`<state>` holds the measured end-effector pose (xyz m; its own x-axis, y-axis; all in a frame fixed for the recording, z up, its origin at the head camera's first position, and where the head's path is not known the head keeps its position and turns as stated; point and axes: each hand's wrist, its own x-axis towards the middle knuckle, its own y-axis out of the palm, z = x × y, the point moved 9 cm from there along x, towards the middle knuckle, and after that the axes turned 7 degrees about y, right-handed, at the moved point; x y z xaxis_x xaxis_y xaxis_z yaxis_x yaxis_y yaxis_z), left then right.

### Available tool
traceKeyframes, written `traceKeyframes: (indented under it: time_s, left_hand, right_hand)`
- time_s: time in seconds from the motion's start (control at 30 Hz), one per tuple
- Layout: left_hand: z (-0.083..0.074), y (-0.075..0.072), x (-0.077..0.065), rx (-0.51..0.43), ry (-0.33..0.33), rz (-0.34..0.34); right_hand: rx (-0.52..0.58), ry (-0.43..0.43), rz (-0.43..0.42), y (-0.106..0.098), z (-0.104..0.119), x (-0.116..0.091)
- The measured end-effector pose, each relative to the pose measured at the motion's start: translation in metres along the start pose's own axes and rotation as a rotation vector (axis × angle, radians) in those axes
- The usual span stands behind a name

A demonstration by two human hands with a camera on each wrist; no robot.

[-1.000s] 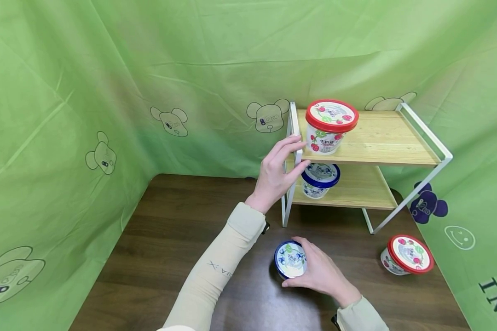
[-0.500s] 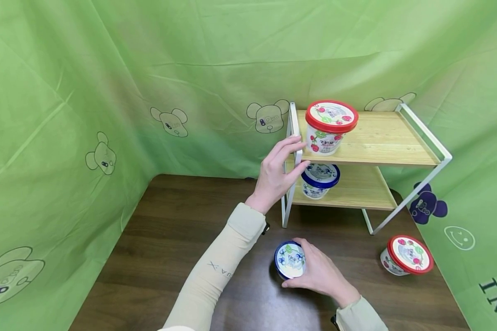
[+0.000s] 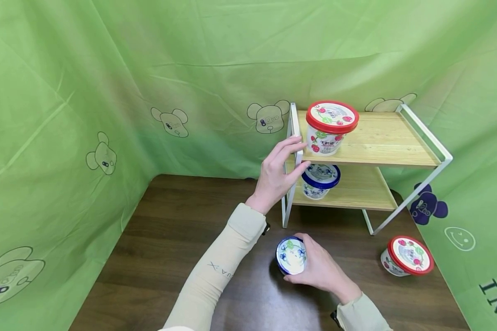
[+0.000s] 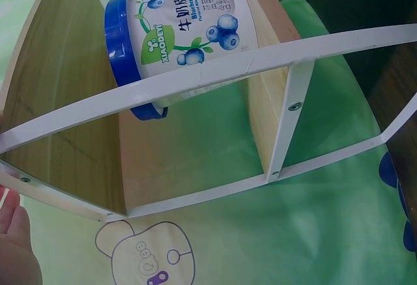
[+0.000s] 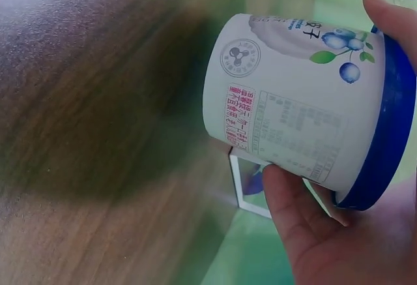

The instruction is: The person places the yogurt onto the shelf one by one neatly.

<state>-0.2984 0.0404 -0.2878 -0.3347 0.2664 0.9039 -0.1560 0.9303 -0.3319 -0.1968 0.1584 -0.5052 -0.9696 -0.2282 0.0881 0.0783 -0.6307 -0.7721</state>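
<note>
In the head view my left hand (image 3: pixel 273 177) grips the left side of a two-tier shelf rack (image 3: pixel 391 138), thumb and fingers about its white frame. A red-lidded tub (image 3: pixel 325 140) stands on the upper board beside those fingers. Below it, on the lower board, sits a blue-lidded blueberry tub (image 3: pixel 316 189), large in the left wrist view. My right hand (image 3: pixel 325 269) holds another blueberry tub (image 3: pixel 291 256) between thumb and fingers. The right wrist view shows this tub's white side (image 5: pixel 293 102) and blue lid, its base apart from the table.
Another red-lidded tub (image 3: pixel 407 255) stands on the dark wooden table (image 3: pixel 182 220), right of my right hand. Green printed cloth (image 3: pixel 215 55) hangs behind and along both sides. The rack's slanted white leg (image 3: pixel 410 200) comes down between it and the right cloth.
My right hand and its blueberry tub have shifted slightly toward the rack, and the lid's tilt has changed a little. My left hand keeps its place on the rack.
</note>
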Motion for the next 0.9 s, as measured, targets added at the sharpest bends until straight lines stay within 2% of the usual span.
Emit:
traceKeyframes:
  time_s: [0.4, 0.7, 0.9]
  left_hand:
    - [0.0, 0.0, 0.0, -0.008, 0.005, 0.0]
    - [0.0, 0.0, 0.0, -0.007, 0.011, -0.006]
    - [0.0, 0.0, 0.0, -0.005, 0.011, -0.006]
  right_hand:
    - [0.009, -0.061, -0.05, -0.012, 0.003, -0.001]
    - [0.011, -0.05, -0.061, -0.018, 0.001, 0.002]
    - [0.066, -0.033, -0.061, -0.023, -0.002, 0.003]
